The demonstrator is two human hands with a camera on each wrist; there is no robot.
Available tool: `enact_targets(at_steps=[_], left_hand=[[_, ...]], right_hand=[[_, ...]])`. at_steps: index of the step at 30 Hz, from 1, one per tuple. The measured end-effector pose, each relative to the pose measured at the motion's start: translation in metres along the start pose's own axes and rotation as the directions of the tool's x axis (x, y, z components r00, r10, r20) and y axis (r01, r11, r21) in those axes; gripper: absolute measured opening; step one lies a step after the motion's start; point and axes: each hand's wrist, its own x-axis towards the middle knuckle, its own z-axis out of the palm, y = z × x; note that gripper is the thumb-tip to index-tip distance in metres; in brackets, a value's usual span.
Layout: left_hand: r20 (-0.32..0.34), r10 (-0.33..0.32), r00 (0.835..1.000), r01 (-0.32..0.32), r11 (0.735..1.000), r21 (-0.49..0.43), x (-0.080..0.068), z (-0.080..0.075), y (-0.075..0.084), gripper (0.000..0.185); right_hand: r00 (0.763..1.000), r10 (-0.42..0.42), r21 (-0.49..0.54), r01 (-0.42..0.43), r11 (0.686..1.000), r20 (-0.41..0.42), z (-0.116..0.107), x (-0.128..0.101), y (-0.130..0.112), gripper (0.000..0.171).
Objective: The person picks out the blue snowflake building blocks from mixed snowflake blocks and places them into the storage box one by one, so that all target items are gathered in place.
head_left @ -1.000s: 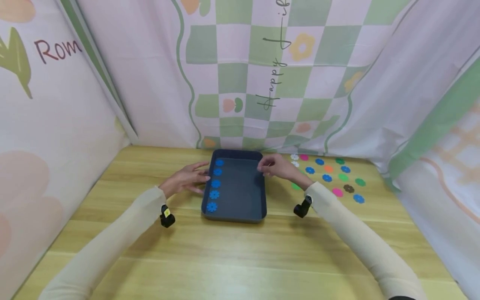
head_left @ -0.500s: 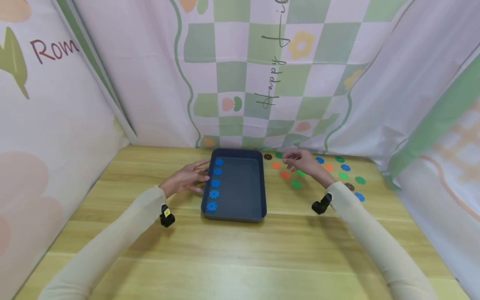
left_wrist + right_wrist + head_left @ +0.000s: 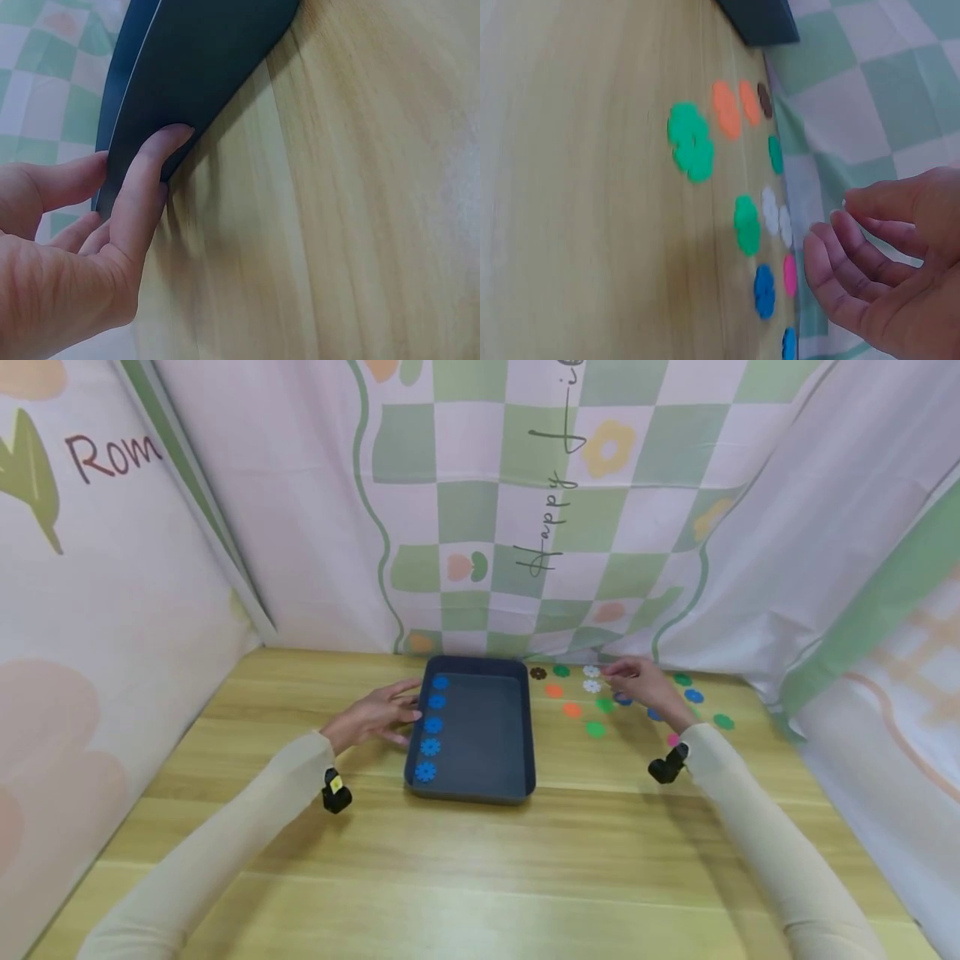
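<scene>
A dark rectangular baking tray [image 3: 487,743] stands on the table, with a column of several blue flower-shaped pieces [image 3: 432,725] along its left side. My left hand [image 3: 375,714] is spread at the tray's left wall, fingertips touching the wall's outside and rim in the left wrist view. Over the scattered flower pieces on the right hovers my right hand [image 3: 648,685]. Its fingers are loosely bent and nothing shows between them. Two white flower pieces [image 3: 592,686] lie just left of its fingertips. Part of a blue piece [image 3: 622,699] shows below the hand, and other pieces are hidden behind it.
Around the right hand lie flat flower pieces: green [image 3: 596,729], orange [image 3: 572,710], brown [image 3: 538,673] and, in the right wrist view, pink [image 3: 790,274]. A checked curtain [image 3: 525,527] hangs right behind the table's far edge.
My right hand has moved from the tray's right rim rightward over the scattered pieces, baring the brown, orange and white ones. The left hand and tray stay put.
</scene>
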Motion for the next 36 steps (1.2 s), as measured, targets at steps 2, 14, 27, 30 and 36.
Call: enact_targets(at_steps=[2, 14, 27, 30, 36], left_hand=[[-0.001, -0.003, 1.0, 0.003, 1.0, -0.007, 0.001, -0.001, -0.001, 0.078], [0.009, -0.003, 1.0, 0.003, 1.0, -0.01, 0.004, 0.0, 0.0, 0.078], [-0.032, -0.027, 0.999, 0.027, 1.0, 0.01, 0.003, 0.003, 0.002, 0.075], [-0.035, -0.026, 0.999, 0.026, 1.0, 0.012, 0.002, 0.004, 0.002, 0.074], [-0.043, -0.015, 0.999, 0.015, 1.0, 0.011, 0.002, 0.004, 0.0, 0.072]], right_hand=[[0.999, 0.036, -0.028, -0.036, 0.999, -0.002, -0.003, -0.001, 0.005, 0.037], [1.0, 0.006, -0.151, -0.007, 0.988, -0.007, -0.011, 0.001, 0.03, 0.039], [0.997, -0.058, -0.241, 0.068, 0.968, 0.052, -0.003, -0.005, 0.039, 0.033], [0.997, -0.063, -0.247, 0.069, 0.967, 0.033, 0.0, -0.006, 0.039, 0.027], [0.999, -0.031, -0.259, 0.037, 0.965, 0.028, -0.001, -0.005, 0.036, 0.026]])
